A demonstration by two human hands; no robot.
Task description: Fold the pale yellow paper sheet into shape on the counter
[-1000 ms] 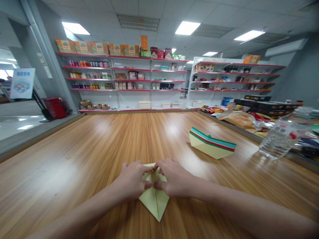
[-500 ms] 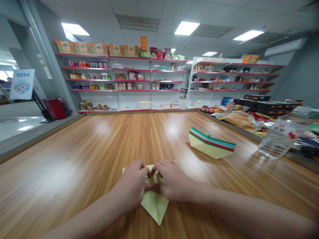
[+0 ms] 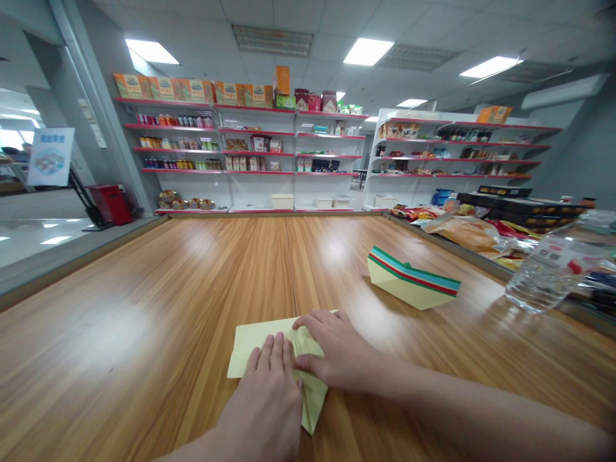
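Note:
A pale yellow folded sheet of paper (image 3: 250, 346) lies on the table before me, its pointed end towards me and a crease down its middle. My left hand (image 3: 272, 391) rests flat on its left part, fingers stretched out. Over its right part my right hand (image 3: 332, 353) curves, thumb and forefinger around a raised fold of the paper; its other fingertips are partly hidden. Farther off to the right stands a finished paper boat (image 3: 411, 285), pale yellow with green, blue and red stripes along its upper edge.
A clear plastic bottle (image 3: 548, 276) stands at the right edge of the wooden table (image 3: 192, 276). Beyond that edge lie snack bags (image 3: 466, 234) and dark boxes (image 3: 510, 205). Stocked shelves (image 3: 260, 154) line the back, and a red box (image 3: 110, 204) stands at the left.
My left hand has flattened from a curled pose and come nearer to me, uncovering the paper's left part. My right hand stays on the paper. The view has shifted slightly.

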